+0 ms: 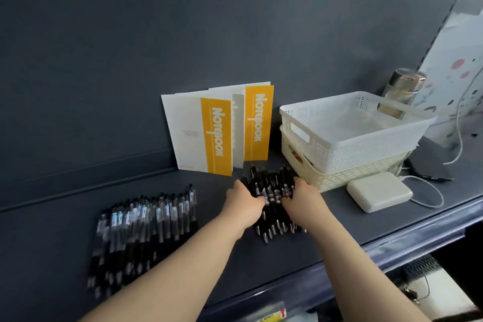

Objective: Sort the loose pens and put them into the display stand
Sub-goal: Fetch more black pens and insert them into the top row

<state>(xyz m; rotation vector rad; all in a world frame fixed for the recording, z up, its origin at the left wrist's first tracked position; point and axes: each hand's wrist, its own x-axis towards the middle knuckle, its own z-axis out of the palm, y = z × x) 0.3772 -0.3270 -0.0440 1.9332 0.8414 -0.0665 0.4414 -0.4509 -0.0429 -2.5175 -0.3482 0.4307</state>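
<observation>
Mid-shelf, just in front of the notebooks, left hand & right hand curl round one bunch of black pens from either side. Prob. the sorting step; clear-barrel pens lie in a row, well left. Next: lift the bunch w/o spilling. Display stand not in view.

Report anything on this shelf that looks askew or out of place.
The white basket sits crooked on the cream basket, overhanging it at the right. The black pens between the left hand and the right hand lie jumbled, unlike the tidy row of pens farther left.
</observation>
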